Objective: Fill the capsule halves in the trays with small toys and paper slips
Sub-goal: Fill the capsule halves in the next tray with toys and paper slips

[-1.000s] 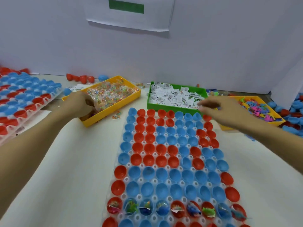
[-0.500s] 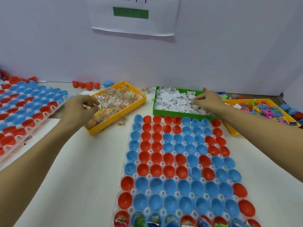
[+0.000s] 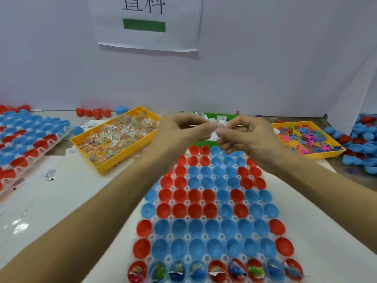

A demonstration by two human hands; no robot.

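Note:
A clear tray [image 3: 212,217] of red and blue capsule halves lies in front of me. Its nearest row holds toys and slips; the rows beyond look empty. My left hand [image 3: 179,129] and my right hand [image 3: 244,137] meet above the tray's far end. Both pinch a small bunch of white paper slips [image 3: 217,129] between their fingertips. Behind the hands stands the green bin of slips [image 3: 210,116], mostly hidden. A yellow bin of wrapped small toys [image 3: 116,137] sits to the left, and a yellow bin of bright plastic figures [image 3: 306,137] to the right.
A second tray of capsule halves [image 3: 26,139] lies at the far left. Loose red and blue halves lie by the back wall [image 3: 95,112] and in a pile at the right edge [image 3: 361,144]. Stray slips [image 3: 51,174] lie on the white table.
My left hand left the yellow toy bin and came to the middle. My right hand lifted out of the green bin with slips, and the two hands now meet on them.

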